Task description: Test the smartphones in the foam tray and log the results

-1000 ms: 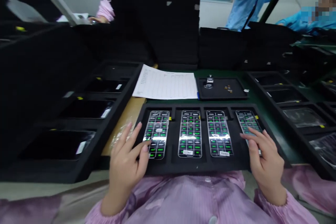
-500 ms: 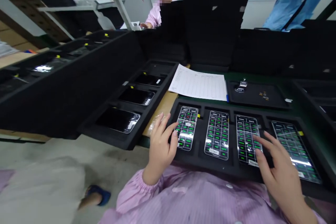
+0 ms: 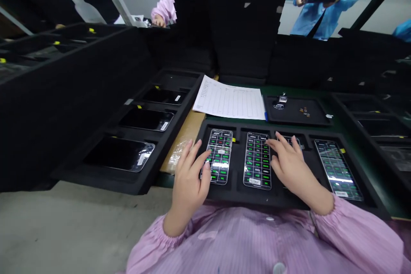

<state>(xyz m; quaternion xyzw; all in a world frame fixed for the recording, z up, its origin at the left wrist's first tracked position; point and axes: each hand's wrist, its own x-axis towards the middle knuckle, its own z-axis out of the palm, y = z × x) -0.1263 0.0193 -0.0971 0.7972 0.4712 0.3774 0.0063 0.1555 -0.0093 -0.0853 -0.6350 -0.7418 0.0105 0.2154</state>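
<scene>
A black foam tray (image 3: 239,190) in front of me holds several phones with lit green-grid screens. My left hand (image 3: 189,177) rests open at the tray's left end, its fingertips on the leftmost phone (image 3: 218,155). My right hand (image 3: 289,166) lies open over the third phone (image 3: 293,141), hiding most of it, with fingers spread and reaching toward the second phone (image 3: 257,160). The rightmost phone (image 3: 338,169) lies untouched.
A printed sheet (image 3: 230,102) and a small black tray (image 3: 298,111) with tiny parts lie behind the phones. Black trays with dark phones (image 3: 146,119) stand to the left, more trays (image 3: 379,126) to the right. One person sits behind black foam stacks (image 3: 247,21); a second, in blue, stands at the back right.
My right hand has moved left, from the space between the third and fourth phones onto the third phone. My left hand stays on the leftmost phone. The view has shifted slightly.
</scene>
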